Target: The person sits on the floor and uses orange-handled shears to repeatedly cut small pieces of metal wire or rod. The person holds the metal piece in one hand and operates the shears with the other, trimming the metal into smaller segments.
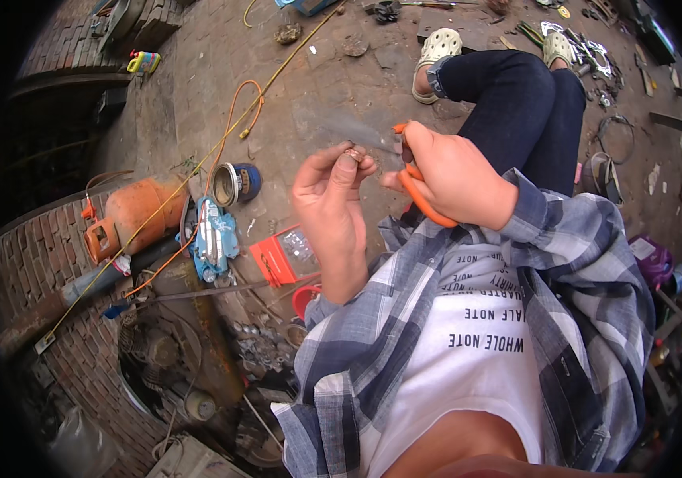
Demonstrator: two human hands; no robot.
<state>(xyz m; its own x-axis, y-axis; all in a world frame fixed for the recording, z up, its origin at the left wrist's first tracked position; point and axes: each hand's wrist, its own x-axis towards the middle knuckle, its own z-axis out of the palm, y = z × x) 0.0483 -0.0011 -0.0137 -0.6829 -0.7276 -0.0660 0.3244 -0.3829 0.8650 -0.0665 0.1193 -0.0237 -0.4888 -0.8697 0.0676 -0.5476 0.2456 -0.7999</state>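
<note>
Near the center of view, a person's left hand (330, 203) pinches a small brownish piece (354, 154), at 12 o'clock, between thumb and fingertips. At 2 o'clock, the right hand (462, 171) curls closed around an orange-handled tool (429, 205), its metal end blurred. An open tin (250, 182) lies at 10 o'clock.

Small piece (352, 154) in the left grip (331, 191): partly covered by fingertips, too small to identify. Orange-handled tool (427, 204): partly concealed by the right grip (460, 171); grey blur (350, 127) beside it, outline unreadable. Red container (302, 299): partly behind the plaid sleeve (349, 315). Blue object (307, 6), floor's far edge: cut off by the picture's upper edge.
</note>
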